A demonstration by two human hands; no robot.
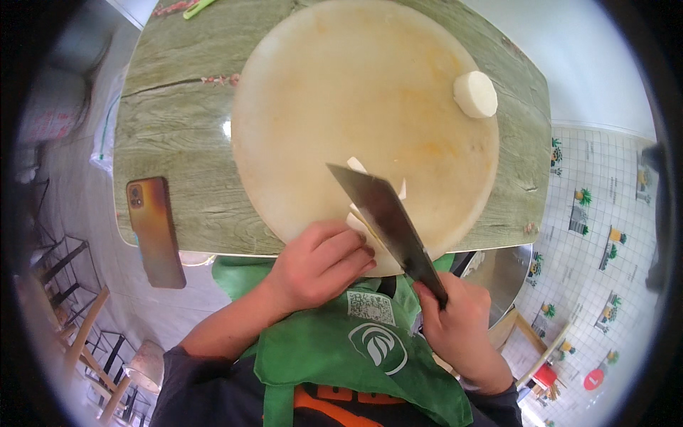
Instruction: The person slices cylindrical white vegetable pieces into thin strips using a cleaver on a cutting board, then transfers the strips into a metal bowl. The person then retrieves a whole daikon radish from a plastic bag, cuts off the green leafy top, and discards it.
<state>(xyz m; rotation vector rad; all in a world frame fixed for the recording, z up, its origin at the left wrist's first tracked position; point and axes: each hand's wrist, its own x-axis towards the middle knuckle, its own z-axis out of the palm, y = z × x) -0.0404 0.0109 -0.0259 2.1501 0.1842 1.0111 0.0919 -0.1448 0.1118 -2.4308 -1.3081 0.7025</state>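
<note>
My right hand (459,320) is closed round the handle of a dark-bladed cleaver (390,220), its blade slanting up and left over the near part of a round cutting board (356,85). Beside the blade, my left hand (320,263) has its fingers curled on a white vegetable piece (358,223) at the board's near edge; the hand hides part of it. Just beyond the blade lies a small white slice (356,165), and another thin slice (403,189) is to its right. A thick, round-cut white vegetable chunk (475,95), radish-like, rests at the board's far right.
The board stands on a table with a green wood-grain cover (185,149). A phone (155,231) lies at the table's left, reaching past its near edge. Something light green (197,8) is at the far left corner. Wooden-legged stools (85,331) are on the floor at left.
</note>
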